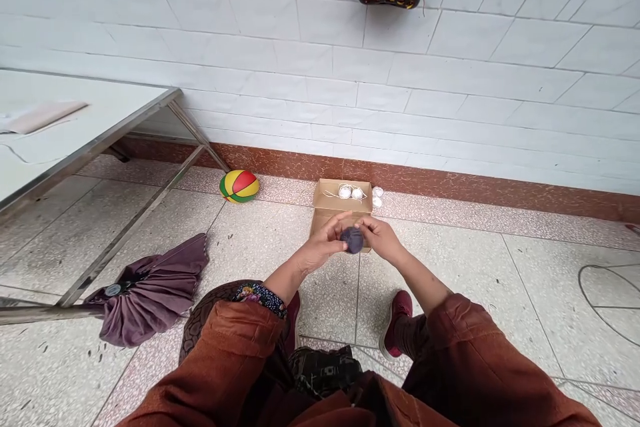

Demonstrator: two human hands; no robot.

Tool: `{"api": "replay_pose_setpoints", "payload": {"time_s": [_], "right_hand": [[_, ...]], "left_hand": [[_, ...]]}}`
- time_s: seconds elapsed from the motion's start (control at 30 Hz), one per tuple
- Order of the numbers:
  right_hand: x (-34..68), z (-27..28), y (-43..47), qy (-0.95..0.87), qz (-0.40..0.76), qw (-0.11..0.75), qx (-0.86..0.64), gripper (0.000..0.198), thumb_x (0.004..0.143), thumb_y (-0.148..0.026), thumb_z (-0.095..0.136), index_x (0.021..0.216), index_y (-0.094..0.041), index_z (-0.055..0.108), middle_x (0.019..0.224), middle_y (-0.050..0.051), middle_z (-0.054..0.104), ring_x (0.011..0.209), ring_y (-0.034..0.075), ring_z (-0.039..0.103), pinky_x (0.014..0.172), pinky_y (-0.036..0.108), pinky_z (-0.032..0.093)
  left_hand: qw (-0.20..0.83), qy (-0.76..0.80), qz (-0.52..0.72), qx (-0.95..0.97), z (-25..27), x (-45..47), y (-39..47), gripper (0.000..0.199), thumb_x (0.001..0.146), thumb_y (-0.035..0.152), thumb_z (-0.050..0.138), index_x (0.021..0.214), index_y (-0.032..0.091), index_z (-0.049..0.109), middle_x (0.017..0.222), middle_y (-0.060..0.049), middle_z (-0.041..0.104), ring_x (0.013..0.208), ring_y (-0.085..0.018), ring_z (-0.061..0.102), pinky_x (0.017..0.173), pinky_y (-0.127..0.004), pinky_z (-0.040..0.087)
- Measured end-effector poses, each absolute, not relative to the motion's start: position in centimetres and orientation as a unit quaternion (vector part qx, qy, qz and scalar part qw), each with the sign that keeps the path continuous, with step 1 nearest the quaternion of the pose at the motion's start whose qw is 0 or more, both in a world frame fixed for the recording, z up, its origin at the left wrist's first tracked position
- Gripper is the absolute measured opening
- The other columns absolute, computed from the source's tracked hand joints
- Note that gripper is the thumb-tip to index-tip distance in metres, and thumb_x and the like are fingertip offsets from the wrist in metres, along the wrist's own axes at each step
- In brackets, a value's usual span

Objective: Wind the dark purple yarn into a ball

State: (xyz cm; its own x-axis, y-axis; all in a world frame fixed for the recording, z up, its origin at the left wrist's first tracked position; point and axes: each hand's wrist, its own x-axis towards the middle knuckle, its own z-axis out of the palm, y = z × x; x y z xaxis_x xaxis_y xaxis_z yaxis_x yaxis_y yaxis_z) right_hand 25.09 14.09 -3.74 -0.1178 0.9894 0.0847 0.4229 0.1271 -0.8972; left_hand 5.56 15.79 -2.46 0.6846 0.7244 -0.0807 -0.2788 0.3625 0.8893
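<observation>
And here's the ball point(353, 241), small, round, dark purplish-grey, up between both hands above the near half of the box point(320, 221). The left hand point(323, 245) cups it, fingers curled around its side with the thumb low against it. Over on the right hand point(379, 238), fingers pinched together at the ball's upper right edge; whether they grip its surface or a strand, I cannot tell. Beneath, the box lies open, plain brown card, straight-sided and shallow. Two white balls point(345, 193) sit in its far half, loose pale strands trailing, and more white shapes rest just outside its right side.

Out to the left, a glossy toy ball point(240, 186) in red, yellow and green panels sits near the desk point(173, 95), all metal frame and smooth pale top. Below that, an umbrella point(160, 290), purple cloth bunched into soft pleats, lies on the speckled stone floor point(445, 260). Behind everything, glossy white tiles point(280, 73) over a veined reddish-brown skirting point(425, 179).
</observation>
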Motion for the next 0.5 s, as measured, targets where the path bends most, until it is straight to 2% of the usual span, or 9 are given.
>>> {"api": "replay_pose_setpoints", "payload": {"time_s": [0.13, 0.2, 0.37, 0.5], "right_hand": [[24.4, -4.9, 13.5, -0.675, 0.381, 0.326, -0.542, 0.021, 0.093, -0.032, 0.050, 0.079, -0.020, 0.061, 0.071, -0.002, 0.060, 0.065, 0.015, 0.053, 0.064, 0.025, 0.041], [24.1, -4.7, 13.1, -0.698, 0.369, 0.313, -0.528, 0.021, 0.095, -0.031, 0.050, 0.082, -0.020, 0.061, 0.073, -0.001, 0.061, 0.068, 0.015, 0.055, 0.066, 0.025, 0.041], [23.8, -3.9, 12.0, -0.777, 0.326, 0.261, -0.472, 0.022, 0.099, -0.028, 0.048, 0.083, -0.021, 0.062, 0.080, 0.001, 0.064, 0.075, 0.016, 0.059, 0.072, 0.026, 0.043], [23.8, -2.7, 11.2, -0.825, 0.338, 0.236, -0.387, 0.021, 0.100, -0.032, 0.050, 0.091, -0.022, 0.067, 0.084, 0.003, 0.068, 0.077, 0.017, 0.062, 0.074, 0.028, 0.046]], "left_hand": [[0.788, 0.288, 0.383, 0.386, -2.6, 5.5, 16.5, 0.050, 0.072, 0.026, 0.074, 0.122, 0.020, 0.064, 0.109, -0.007, 0.064, 0.089, -0.016, 0.060, 0.075, -0.028, 0.047], [0.775, 0.320, 0.412, 0.357, -3.1, 5.5, 16.9, 0.043, 0.072, 0.026, 0.074, 0.113, 0.016, 0.067, 0.109, -0.008, 0.066, 0.085, -0.015, 0.060, 0.070, -0.026, 0.047], [0.747, 0.385, 0.456, 0.293, -3.8, 5.1, 17.6, 0.036, 0.070, 0.027, 0.073, 0.103, 0.017, 0.065, 0.095, -0.004, 0.068, 0.078, -0.013, 0.061, 0.070, -0.025, 0.047], [0.707, 0.445, 0.443, 0.327, -4.1, 5.1, 17.8, 0.033, 0.068, 0.026, 0.071, 0.099, 0.017, 0.065, 0.096, -0.004, 0.068, 0.082, -0.015, 0.062, 0.072, -0.026, 0.046]]}}
